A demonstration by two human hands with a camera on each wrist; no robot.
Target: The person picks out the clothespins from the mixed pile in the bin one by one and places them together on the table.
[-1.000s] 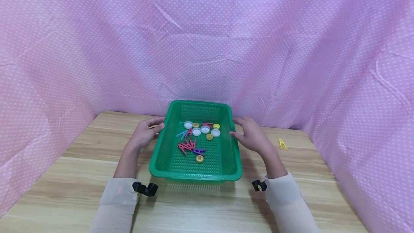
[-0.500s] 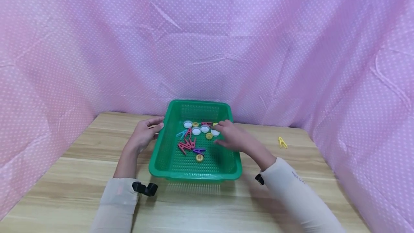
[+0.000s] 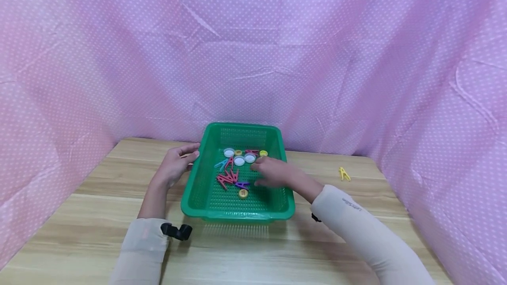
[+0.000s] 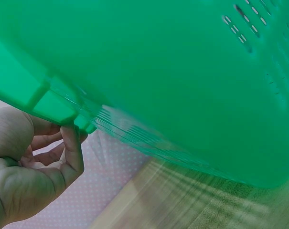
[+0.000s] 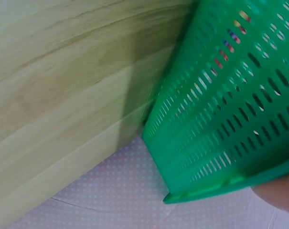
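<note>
A green plastic basket (image 3: 237,215) stands on the wooden table, with bottle caps and small clothespins spread over its perforated floor. At its left rim my left hand (image 3: 174,168) grips the edge; the left wrist view shows the thumb and curled fingers (image 4: 72,152) at the rim. My right hand (image 3: 275,172) reaches over the right wall into the basket, its fingertips low among the caps. Whether they pinch a cap cannot be seen. Left of them lie white caps (image 3: 239,161), red clothespins (image 3: 227,178), a blue clothespin (image 3: 221,165) and a purple clothespin (image 3: 242,185).
A yellow clothespin (image 3: 344,173) lies alone on the table (image 3: 119,206), right of the basket. Pink dotted cloth (image 3: 253,56) hangs behind the table and along both sides. A gold cap (image 3: 243,193) sits near the basket's front.
My right hand has left the basket's right rim and moved inward and down among the caps, now covering a white and a yellow one. My left hand stays at the left rim.
</note>
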